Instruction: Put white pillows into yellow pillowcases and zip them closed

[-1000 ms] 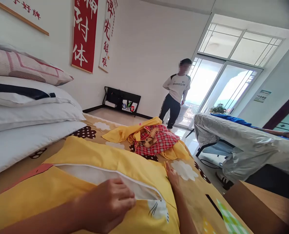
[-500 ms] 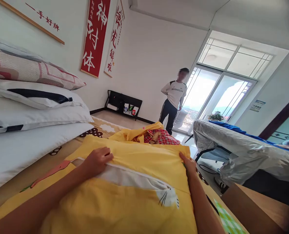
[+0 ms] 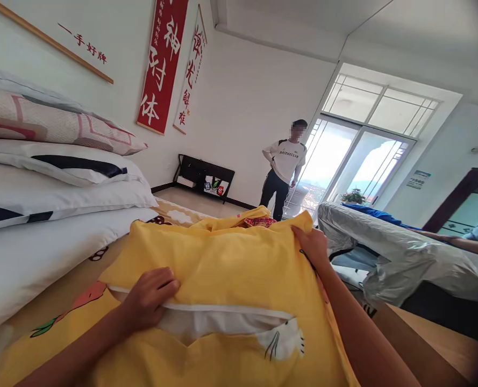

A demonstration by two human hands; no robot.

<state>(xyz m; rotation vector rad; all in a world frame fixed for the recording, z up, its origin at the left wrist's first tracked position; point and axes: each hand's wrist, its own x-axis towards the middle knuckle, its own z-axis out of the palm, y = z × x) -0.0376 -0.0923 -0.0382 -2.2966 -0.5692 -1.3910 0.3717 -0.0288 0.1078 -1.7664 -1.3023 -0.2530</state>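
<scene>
A yellow pillowcase (image 3: 222, 258) with a carrot print and a white whiskered animal print (image 3: 285, 338) lies before me, and a long slit with a white edge crosses it. White fabric (image 3: 206, 325) shows inside the slit. My left hand (image 3: 152, 293) is closed on the upper edge of that slit, left of its middle. At the far right corner, my right hand (image 3: 312, 247) pinches the pillowcase and holds the corner raised. Some of the fingertips of both hands are hidden by the cloth.
White pillows (image 3: 61, 188) are stacked at left on the patterned bedding (image 3: 178, 215). Beyond the pillowcase lies red checked cloth (image 3: 260, 222). A person (image 3: 285, 166) stands near the glass door. At right are a plastic-covered table (image 3: 400, 252), a cardboard box (image 3: 436, 344) and another person's arm (image 3: 464, 244).
My right hand has lifted the far right corner of the pillowcase higher. My left hand, still gripping the slit's edge, sits slightly lower in view. The pillowcase's upper part now hides more of the checked cloth.
</scene>
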